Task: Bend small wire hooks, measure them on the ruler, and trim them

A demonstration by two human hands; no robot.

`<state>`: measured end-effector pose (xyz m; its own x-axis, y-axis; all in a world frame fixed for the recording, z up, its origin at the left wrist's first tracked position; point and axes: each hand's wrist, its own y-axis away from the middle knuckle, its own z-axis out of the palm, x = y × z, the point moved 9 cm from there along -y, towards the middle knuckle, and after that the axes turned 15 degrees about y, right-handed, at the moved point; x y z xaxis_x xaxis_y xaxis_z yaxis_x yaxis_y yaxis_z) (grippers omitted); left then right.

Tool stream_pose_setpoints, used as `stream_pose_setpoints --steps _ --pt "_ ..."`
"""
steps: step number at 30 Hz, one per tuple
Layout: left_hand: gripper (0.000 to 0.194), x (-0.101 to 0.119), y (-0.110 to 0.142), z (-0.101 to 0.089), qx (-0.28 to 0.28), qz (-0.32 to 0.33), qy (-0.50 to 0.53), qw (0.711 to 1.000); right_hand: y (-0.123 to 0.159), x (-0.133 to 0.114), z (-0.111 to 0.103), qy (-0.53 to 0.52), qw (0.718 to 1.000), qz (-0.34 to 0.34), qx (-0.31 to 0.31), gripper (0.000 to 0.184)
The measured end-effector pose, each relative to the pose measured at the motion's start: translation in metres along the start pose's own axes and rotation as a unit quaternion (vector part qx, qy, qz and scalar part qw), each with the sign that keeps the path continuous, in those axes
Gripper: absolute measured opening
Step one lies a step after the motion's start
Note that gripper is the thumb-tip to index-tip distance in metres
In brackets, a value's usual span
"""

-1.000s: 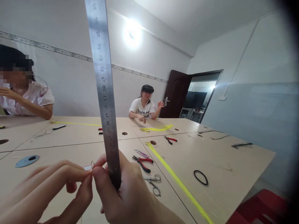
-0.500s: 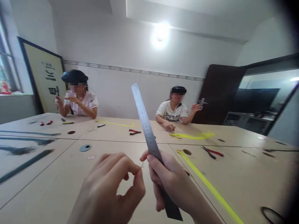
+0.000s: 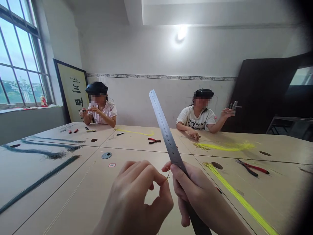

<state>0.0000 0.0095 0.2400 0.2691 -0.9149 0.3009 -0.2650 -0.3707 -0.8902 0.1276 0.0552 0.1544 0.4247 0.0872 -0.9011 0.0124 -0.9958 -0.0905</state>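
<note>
A long steel ruler [image 3: 163, 125] is gripped in my right hand [image 3: 195, 186], slanting up and to the left with its marked face toward me. My left hand [image 3: 137, 195] pinches a small curved gold-coloured hook [image 3: 168, 173] between thumb and forefinger. This hook is just left of the ruler, close to the tip of my right forefinger; whether that finger touches it I cannot tell.
Yellow strand bundles [image 3: 241, 195] lie on the right, near red-and-black pliers [image 3: 254, 168]. More pliers [image 3: 154, 140] lie mid-table. Dark blue-green bundles [image 3: 41, 179] and a grey grommet cover [image 3: 107, 155] are left. Two people [image 3: 101, 111] sit across the table.
My view has turned left, so the scene sits further right and more of the window shows. Both hands keep the same grips on the hook and the ruler.
</note>
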Motion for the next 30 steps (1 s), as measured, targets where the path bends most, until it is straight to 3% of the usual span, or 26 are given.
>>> stream_pose_setpoints --steps 4,7,13,18,21,23,27,30 --pt "0.017 -0.002 0.004 0.003 -0.026 -0.003 -0.008 1.000 -0.011 -0.008 -0.011 -0.116 0.992 -0.049 0.009 0.028" --pt "0.017 -0.003 0.006 0.003 -0.044 -0.004 -0.010 0.999 -0.018 -0.014 -0.032 -0.162 0.977 -0.110 0.079 0.027" --pt "0.018 -0.003 0.004 -0.012 -0.017 -0.004 -0.017 1.000 0.000 -0.020 -0.071 -0.125 0.937 -0.223 0.238 0.043" --pt "0.016 -0.008 0.001 -0.038 0.047 -0.018 -0.033 0.998 -0.021 0.011 -0.093 -0.068 0.931 -0.210 0.291 0.047" --pt "0.016 -0.004 0.000 -0.051 0.092 0.000 -0.041 0.995 -0.043 0.050 -0.095 -0.023 0.948 -0.161 0.273 0.036" --pt "0.016 -0.001 0.000 -0.052 0.101 0.001 -0.036 0.994 -0.051 0.078 -0.085 0.000 0.966 -0.115 0.232 0.031" --pt "0.016 0.001 0.000 -0.044 0.086 -0.012 -0.011 0.996 -0.044 0.129 -0.043 0.021 0.995 0.009 0.098 0.033" --pt "0.017 0.001 0.000 -0.036 0.066 -0.014 0.004 0.998 -0.029 0.155 -0.010 0.027 0.992 0.120 -0.023 0.039"
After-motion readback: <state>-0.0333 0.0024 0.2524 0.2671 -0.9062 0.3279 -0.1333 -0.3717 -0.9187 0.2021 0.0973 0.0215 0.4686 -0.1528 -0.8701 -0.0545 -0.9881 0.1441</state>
